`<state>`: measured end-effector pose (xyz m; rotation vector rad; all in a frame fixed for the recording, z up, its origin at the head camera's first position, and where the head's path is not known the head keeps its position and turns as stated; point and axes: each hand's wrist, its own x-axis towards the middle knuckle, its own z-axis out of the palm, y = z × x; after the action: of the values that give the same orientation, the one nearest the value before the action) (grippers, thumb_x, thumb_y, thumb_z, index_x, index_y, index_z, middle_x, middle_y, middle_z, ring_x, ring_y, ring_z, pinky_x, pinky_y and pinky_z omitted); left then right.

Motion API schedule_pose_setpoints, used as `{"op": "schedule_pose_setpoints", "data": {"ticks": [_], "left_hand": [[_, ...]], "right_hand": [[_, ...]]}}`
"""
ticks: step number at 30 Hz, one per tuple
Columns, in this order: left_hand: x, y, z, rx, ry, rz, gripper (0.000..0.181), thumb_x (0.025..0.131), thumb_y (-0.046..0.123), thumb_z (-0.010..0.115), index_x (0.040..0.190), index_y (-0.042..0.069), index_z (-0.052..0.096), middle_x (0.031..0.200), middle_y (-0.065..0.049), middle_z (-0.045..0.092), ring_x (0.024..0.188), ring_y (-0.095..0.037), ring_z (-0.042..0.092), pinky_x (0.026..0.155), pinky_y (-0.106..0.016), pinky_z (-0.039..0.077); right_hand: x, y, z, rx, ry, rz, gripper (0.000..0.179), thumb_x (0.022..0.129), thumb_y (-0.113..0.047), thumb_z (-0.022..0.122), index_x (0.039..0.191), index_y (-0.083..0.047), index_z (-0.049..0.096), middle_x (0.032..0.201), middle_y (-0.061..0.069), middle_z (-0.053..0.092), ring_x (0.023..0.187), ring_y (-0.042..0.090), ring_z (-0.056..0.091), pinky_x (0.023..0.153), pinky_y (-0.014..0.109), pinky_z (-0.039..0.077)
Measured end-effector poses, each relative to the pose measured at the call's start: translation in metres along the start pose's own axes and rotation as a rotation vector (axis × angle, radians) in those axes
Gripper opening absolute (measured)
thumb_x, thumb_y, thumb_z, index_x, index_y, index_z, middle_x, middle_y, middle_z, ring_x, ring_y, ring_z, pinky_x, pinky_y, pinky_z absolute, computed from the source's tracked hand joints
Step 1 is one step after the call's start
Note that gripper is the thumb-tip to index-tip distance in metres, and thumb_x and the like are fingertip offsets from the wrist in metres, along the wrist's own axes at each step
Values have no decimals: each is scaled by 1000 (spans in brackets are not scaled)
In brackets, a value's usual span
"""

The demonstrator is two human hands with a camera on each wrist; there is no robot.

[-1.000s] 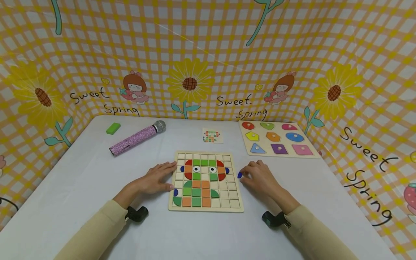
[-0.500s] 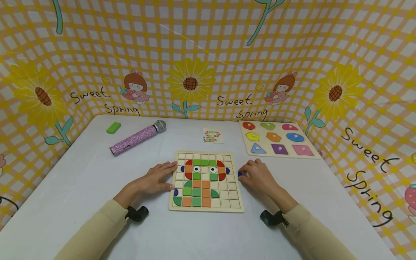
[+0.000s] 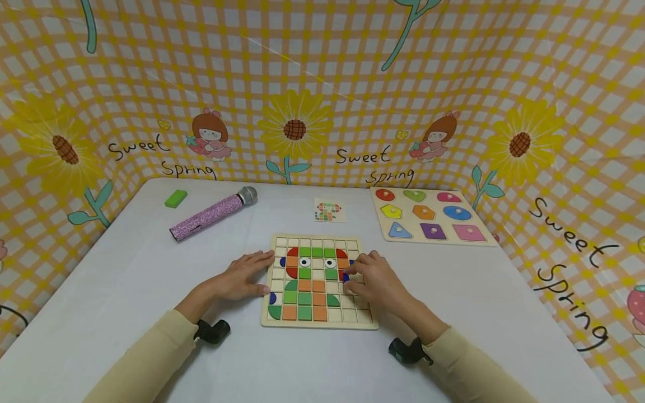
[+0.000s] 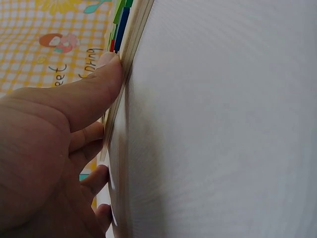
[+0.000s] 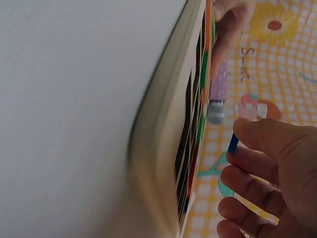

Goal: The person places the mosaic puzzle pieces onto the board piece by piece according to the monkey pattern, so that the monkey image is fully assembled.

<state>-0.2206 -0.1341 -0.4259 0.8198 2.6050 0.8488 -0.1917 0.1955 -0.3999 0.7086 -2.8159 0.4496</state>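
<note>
My right hand [image 3: 380, 282] is over the right side of a wooden grid board [image 3: 319, 326]. Between thumb and index finger it pinches a blue half-round tile [image 5: 233, 143], which the right wrist view shows held above the board's surface. My left hand [image 3: 243, 278] rests against the board's left edge with its fingers spread, thumb at the rim in the left wrist view. Red, orange, green and blue tiles and two eye tiles [image 3: 304, 262] form a figure on the grid. Another blue half-round tile [image 3: 272, 298] lies at the grid's lower left.
Behind the board lies a small picture card [image 3: 330, 210] with a similar figure. A knobbed shape puzzle [image 3: 437, 241] is at the back right. At the back left are a glittery pink microphone [image 3: 209, 217] and a green block [image 3: 176, 198].
My right hand has moved left with the blue tile, from beside the board's right edge to over its right columns. My left hand has stayed in place.
</note>
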Motion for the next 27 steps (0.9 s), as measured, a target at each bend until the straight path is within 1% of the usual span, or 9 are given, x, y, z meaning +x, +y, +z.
{"op": "schedule_pose_setpoints", "data": {"ticks": [3,4,9,15,21,27], "left_hand": [[0,0,0,4,4,1,73,89,31,63,149,6,27,159,-12,17,146,-39,9,113,-65,8],[0,-1,0,4,6,1,73,89,30,63,148,6,27,159,-12,17,146,-39,9,114,-64,8],[1,-1,1,2,5,-4,73,89,31,63,149,7,27,159,-12,17,146,-40,9,114,-64,8],[2,-4,2,4,-2,-7,74,90,33,62,149,9,26,159,-11,16,146,-40,9,114,-65,7],[1,-3,1,5,-5,5,73,90,34,61,149,8,26,159,-11,17,146,-40,9,112,-67,7],[1,-4,0,18,-3,17,72,91,33,61,149,7,27,159,-12,18,146,-40,10,111,-68,9]], "right_hand": [[5,-15,7,22,14,-47,23,74,-28,80,91,-13,74,91,-2,66,84,14,44,72,28,38],[7,-20,11,19,15,-62,23,74,-28,80,91,-14,74,91,-3,67,85,14,45,74,29,40],[19,-46,23,15,-14,-108,24,78,-32,76,94,-15,75,95,-1,68,91,17,50,80,34,44],[36,-71,34,16,-57,-146,25,81,-34,73,98,-15,74,98,-1,67,91,16,48,81,32,43],[51,-86,44,-2,-110,-139,24,83,-34,71,99,-17,73,98,-2,67,87,15,45,78,30,40],[60,-93,49,-30,-147,-135,25,83,-37,70,99,-18,73,99,-3,67,88,16,45,82,31,40]]}}
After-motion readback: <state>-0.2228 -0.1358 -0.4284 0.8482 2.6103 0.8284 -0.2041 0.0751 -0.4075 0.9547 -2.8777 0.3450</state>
